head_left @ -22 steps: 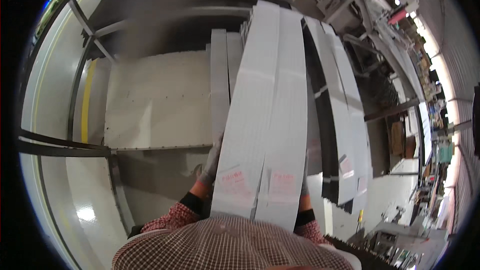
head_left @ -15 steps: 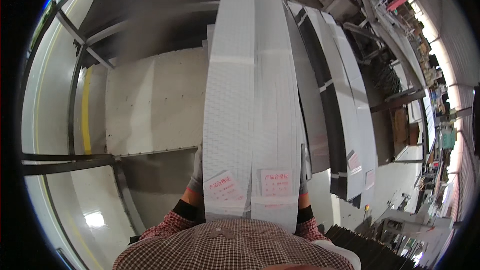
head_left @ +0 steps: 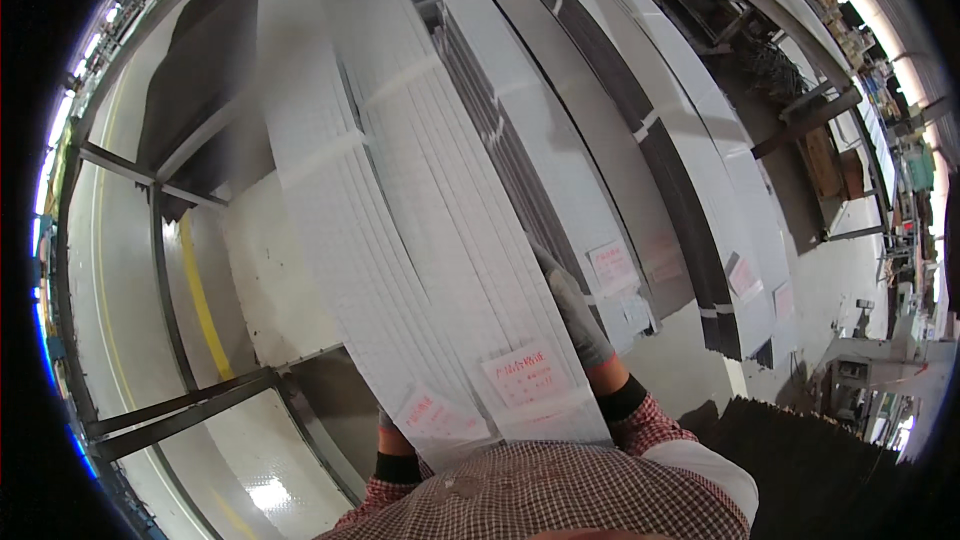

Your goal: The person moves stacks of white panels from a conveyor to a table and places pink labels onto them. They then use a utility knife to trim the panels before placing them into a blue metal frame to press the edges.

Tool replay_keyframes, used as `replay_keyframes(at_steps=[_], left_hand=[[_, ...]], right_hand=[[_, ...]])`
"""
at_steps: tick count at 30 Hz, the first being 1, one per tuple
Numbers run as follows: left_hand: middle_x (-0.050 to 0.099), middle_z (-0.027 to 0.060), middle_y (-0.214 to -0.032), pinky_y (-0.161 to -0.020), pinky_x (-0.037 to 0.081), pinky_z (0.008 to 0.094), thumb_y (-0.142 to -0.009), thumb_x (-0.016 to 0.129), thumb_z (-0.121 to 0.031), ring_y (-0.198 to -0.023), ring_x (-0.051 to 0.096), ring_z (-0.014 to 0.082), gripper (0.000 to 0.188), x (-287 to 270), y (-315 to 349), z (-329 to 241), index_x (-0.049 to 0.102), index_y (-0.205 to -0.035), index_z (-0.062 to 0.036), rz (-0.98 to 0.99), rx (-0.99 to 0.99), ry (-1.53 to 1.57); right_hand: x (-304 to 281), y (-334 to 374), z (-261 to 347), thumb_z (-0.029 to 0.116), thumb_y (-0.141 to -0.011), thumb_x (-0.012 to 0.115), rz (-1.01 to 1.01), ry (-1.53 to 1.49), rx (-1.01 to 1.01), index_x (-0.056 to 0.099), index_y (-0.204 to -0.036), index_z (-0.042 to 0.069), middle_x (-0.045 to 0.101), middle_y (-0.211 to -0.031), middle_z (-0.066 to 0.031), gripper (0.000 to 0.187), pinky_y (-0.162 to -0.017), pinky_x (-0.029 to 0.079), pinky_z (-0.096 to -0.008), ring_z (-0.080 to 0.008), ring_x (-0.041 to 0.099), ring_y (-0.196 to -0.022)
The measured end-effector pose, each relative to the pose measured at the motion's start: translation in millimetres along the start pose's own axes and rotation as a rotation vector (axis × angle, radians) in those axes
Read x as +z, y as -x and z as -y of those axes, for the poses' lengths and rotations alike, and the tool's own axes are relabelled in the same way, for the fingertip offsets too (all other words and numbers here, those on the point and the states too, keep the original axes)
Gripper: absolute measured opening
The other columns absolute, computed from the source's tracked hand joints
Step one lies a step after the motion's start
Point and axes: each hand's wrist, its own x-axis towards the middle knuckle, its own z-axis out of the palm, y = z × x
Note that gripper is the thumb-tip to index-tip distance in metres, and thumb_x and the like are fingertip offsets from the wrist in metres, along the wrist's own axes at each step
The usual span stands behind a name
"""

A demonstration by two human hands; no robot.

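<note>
Two long bundles of white strips lie side by side in front of me and reach up toward the far left. The left bundle (head_left: 330, 210) and the right bundle (head_left: 450, 200) each have a clear wrap band and a white label with red print near the near end. My right hand (head_left: 575, 310), in a grey glove, presses along the right bundle's outer side, its fingers partly tucked beneath. On the left bundle's outer side, low down, is my left hand (head_left: 387, 430); only a sliver of it shows, its fingers hidden by the bundle. The near ends rest against my checked apron.
More labelled white bundles (head_left: 570, 140) and dark-edged strips (head_left: 665, 170) lie to the right. At left stands a metal frame (head_left: 165, 250) beside a pale flat board (head_left: 285, 270). A dark ribbed stack (head_left: 790, 450) sits at the lower right.
The two bundles have swung left at their far ends and now slant. More of the bundles on the right is uncovered. My right hand shows more; my left hand is still mostly hidden.
</note>
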Motion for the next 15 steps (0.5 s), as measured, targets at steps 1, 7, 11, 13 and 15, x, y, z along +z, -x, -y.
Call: replay_keyframes(at_steps=[1, 7, 11, 13, 15], left_hand=[[0.049, 0.0076, -0.129, -0.094, 0.044, 0.0358, -0.093, 0.035, -0.054, -0.112, 0.051, 0.0248, 0.063, -2, -1, 3, 0.038, -0.136, -0.0071, -0.004, -0.004, -0.006], [0.048, 0.0072, -0.131, -0.096, 0.043, 0.0359, -0.092, 0.035, -0.056, -0.113, 0.05, 0.0253, 0.065, -4, -54, 27, 0.037, -0.136, -0.008, 0.002, -0.027, 0.01], [0.047, 0.0069, -0.131, -0.096, 0.042, 0.036, -0.092, 0.035, -0.057, -0.114, 0.05, 0.0257, 0.066, 4, -118, 44, 0.037, -0.137, -0.0086, 0.034, -0.06, 0.025], [0.047, 0.0067, -0.132, -0.097, 0.042, 0.036, -0.092, 0.035, -0.058, -0.114, 0.049, 0.0259, 0.067, 2, -138, 50, 0.037, -0.137, -0.0088, 0.032, -0.068, 0.022], [0.048, 0.0069, -0.131, -0.097, 0.042, 0.0362, -0.091, 0.035, -0.058, -0.114, 0.049, 0.0257, 0.067, 2, -152, 50, 0.037, -0.137, -0.0088, 0.028, -0.085, 0.009]], right_hand=[[-4, -2, -7, 0.058, -0.089, 0.039, 0.005, -0.004, -0.008, 0.028, -0.14, -0.003, 0.033, -0.143, -0.0169, 0.08, -0.11, 0.02, -0.0349, -0.0262, 0.028, -0.134], [-20, 7, -57, 0.046, -0.094, 0.037, -0.04, -0.106, 0.15, 0.03, -0.139, -0.002, 0.034, -0.143, -0.0142, 0.066, -0.109, 0.022, -0.0326, -0.0233, 0.029, -0.133], [-63, 44, -159, 0.041, -0.097, 0.034, -0.204, -0.238, 0.423, 0.034, -0.137, -0.001, 0.038, -0.139, -0.0127, 0.058, -0.105, 0.027, -0.0322, -0.0193, 0.036, -0.126], [-75, 48, -185, 0.04, -0.097, 0.034, -0.225, -0.246, 0.463, 0.035, -0.137, -0.001, 0.039, -0.138, -0.0127, 0.057, -0.104, 0.028, -0.0324, -0.0191, 0.037, -0.124], [-89, 49, -209, 0.04, -0.097, 0.034, -0.232, -0.241, 0.506, 0.036, -0.136, -0.001, 0.041, -0.137, -0.0127, 0.057, -0.104, 0.029, -0.0325, -0.0188, 0.038, -0.123]])
